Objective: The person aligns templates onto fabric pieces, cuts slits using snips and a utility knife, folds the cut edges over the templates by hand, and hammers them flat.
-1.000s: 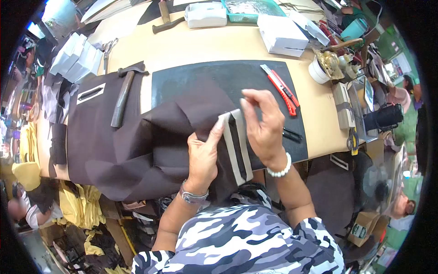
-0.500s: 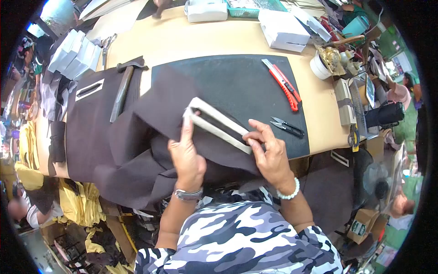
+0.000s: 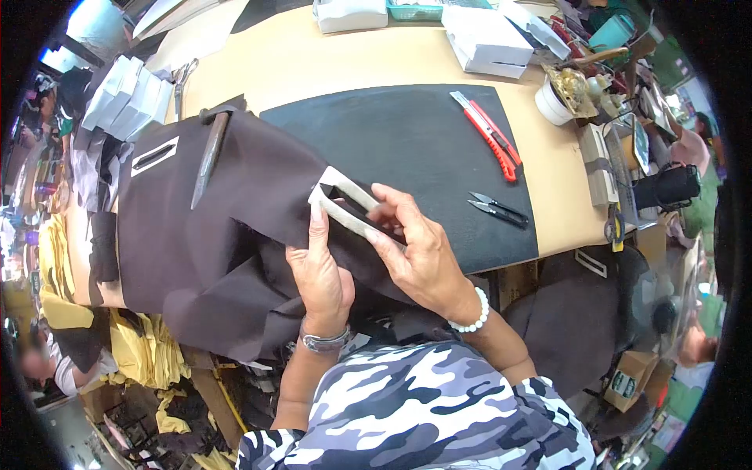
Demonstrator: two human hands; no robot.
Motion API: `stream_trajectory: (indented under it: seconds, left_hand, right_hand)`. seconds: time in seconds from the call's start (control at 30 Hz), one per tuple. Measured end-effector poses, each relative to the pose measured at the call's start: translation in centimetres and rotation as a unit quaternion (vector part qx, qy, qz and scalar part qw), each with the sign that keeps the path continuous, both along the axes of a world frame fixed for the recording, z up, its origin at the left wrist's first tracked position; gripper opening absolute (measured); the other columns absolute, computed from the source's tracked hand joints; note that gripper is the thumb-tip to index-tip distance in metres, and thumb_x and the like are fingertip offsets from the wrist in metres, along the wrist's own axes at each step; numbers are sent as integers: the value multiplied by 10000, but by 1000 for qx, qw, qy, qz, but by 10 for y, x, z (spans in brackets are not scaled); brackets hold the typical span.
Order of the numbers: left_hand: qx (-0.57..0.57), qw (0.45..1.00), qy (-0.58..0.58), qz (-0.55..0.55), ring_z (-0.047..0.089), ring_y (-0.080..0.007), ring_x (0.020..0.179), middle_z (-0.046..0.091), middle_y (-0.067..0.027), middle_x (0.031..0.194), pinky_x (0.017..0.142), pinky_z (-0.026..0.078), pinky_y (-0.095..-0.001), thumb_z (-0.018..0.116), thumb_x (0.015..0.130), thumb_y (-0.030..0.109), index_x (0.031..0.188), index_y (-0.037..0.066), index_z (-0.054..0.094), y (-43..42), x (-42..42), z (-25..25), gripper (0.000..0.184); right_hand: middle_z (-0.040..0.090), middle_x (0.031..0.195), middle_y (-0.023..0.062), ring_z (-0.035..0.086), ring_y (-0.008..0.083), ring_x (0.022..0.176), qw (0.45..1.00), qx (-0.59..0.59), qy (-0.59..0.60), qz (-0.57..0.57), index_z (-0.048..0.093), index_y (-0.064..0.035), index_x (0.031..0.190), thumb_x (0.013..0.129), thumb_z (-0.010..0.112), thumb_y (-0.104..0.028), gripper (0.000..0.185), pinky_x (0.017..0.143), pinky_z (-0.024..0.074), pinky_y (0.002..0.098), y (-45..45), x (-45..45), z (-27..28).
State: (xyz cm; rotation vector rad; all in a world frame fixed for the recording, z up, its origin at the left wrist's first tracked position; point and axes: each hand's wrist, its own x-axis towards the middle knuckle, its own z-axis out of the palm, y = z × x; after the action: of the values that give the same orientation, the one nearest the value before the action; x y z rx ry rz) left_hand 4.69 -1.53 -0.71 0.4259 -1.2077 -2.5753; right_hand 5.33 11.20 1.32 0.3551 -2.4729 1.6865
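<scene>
The dark brown cloth (image 3: 211,321) lay to the left of the black mat (image 3: 376,133) and over its near left part, where the cloth's pale slotted strip (image 3: 343,216) was held up. The left hand (image 3: 319,282) had its thumb pressed on one end of the strip; its other fingers were partly hidden by the cloth, but the hand was clamped on it. The right hand (image 3: 419,251) gripped the strip farther along, thumb on the near side, fingers at the slot.

On the bench (image 3: 313,51) right of the mat stood a white tub (image 3: 554,110) with a crinkled yellowish wrapping (image 3: 570,84) in its mouth. Beyond the mat's far edge were a white box (image 3: 350,16), its contents unseen, and a teal basket (image 3: 415,13), cut off by the frame edge. Another white box (image 3: 486,43) sat beyond the mat's far right corner, its inside not visible. Below, to the mat's right, was a cardboard carton (image 3: 623,384); what it held could not be told. A red cutter (image 3: 492,137) and black snips (image 3: 501,210) lay on the mat's right side.
</scene>
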Motion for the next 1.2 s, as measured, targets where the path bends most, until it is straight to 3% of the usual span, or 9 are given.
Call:
stream_trajectory:
  seconds: [0.1,0.33,0.4,0.47,0.6,0.77,0.87,1.0,1.2]
  left_hand:
    - [-1,1000,13,-7,580,-134,976,621,-54,1087,871,450,-278,574,902,77,1107,27,589,-2,1,1,211]
    - [-16,995,-85,59,558,-152,1035,598,-75,1113,912,452,-285,549,898,24,1157,2,543,-41,13,-17,260]
    - [-185,966,-11,182,530,-157,1082,564,-93,1169,919,450,-288,553,882,1,1227,7,489,-66,12,-3,351]
    - [-424,866,76,256,512,-162,1107,540,-90,1214,921,449,-314,559,878,7,1275,28,443,-75,11,23,414]
    - [-718,641,217,-164,570,-245,1037,603,-120,1099,881,454,-364,619,803,28,1112,25,596,-56,2,64,309]
    - [-700,500,261,-438,591,-302,867,624,-128,919,752,467,-392,661,756,115,934,19,651,-11,-48,21,203]
    - [-634,522,233,-521,602,-300,812,633,-124,839,724,467,-398,661,756,117,856,9,661,-7,-68,12,147]
    - [-597,587,250,-486,606,-282,760,624,-122,776,702,467,-384,680,744,115,835,22,679,-12,-68,-1,130]
    - [-621,592,279,-432,587,-253,754,614,-88,771,683,465,-359,687,742,127,850,49,693,-36,-62,-13,134]
  right_hand:
    - [639,889,213,640,367,824,995,14,-93,15,446,-23,1235,819,593,-35,442,700,499,399,16,10,-2]
    - [646,906,199,635,342,857,991,130,-1,34,444,-19,1278,807,557,37,489,754,497,400,51,12,-21]
    - [652,919,183,629,325,886,986,150,40,55,450,-23,1287,810,543,53,491,779,496,398,56,10,-28]
    - [655,923,176,629,320,892,978,170,85,82,456,-23,1285,812,542,52,486,788,495,398,59,9,-30]
    - [663,928,162,646,294,875,965,197,136,110,475,-12,1265,798,570,47,480,778,514,383,62,6,-30]
    - [676,892,139,665,273,849,972,162,145,84,512,16,1216,741,651,34,496,758,534,367,63,7,-40]
    - [680,863,118,661,262,849,975,162,147,46,534,19,1187,719,676,27,489,757,531,363,63,9,-46]
    - [680,851,100,650,243,860,961,219,165,42,555,13,1159,714,682,17,462,768,523,357,69,2,-41]
    - [665,912,128,644,256,904,926,275,223,129,583,7,1108,744,644,-13,370,816,519,377,89,-1,-44]
